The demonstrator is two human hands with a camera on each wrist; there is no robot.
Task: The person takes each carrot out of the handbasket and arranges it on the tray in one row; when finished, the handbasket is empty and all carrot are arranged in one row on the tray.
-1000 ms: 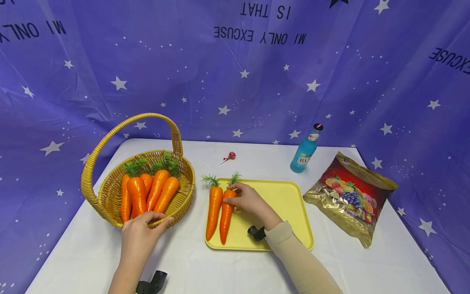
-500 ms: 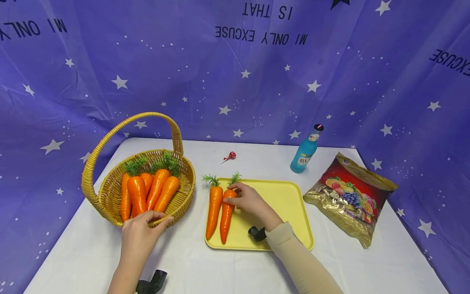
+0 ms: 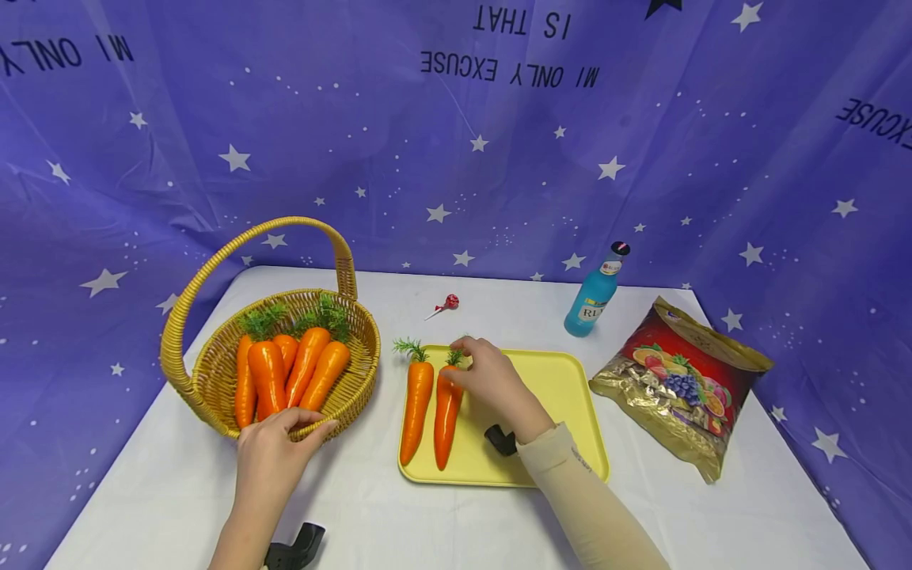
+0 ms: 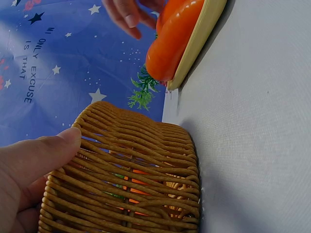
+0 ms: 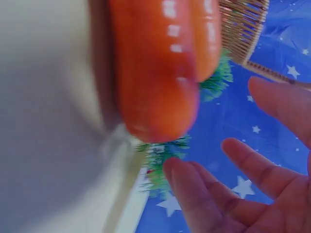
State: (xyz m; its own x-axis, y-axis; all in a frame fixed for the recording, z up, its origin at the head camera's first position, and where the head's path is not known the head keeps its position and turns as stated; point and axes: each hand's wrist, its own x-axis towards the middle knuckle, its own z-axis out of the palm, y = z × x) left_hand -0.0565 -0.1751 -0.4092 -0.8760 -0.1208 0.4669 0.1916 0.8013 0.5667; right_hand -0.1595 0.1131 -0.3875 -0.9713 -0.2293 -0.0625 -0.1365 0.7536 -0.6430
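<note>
My left hand [image 3: 274, 451] pinches the near rim of a yellow wicker basket [image 3: 370, 368], thumb outside the weave in the left wrist view. Several orange carrots [image 3: 268, 376] with green tops lie in it. On a yellow tray [image 3: 549, 388] two more carrots lie side by side, a left carrot [image 3: 416, 412] and a right carrot [image 3: 446, 419], leafy ends away from me. My right hand [image 3: 495, 384] hovers over the right carrot's top end. In the right wrist view its fingers [image 5: 245, 160] are spread apart, away from the carrot [image 5: 150, 73].
Behind the tray lies a red lollipop [image 3: 451, 302]. A blue bottle [image 3: 593, 298] stands at the back right, beside a red and gold candy bag [image 3: 680, 388]. A purple star-printed curtain [image 3: 399, 158] closes off the back of the white table [image 3: 356, 514].
The right hand has let go of the right carrot and lifted slightly up and right. That carrot now lies a little further right on the tray. The left hand has stayed on the basket rim.
</note>
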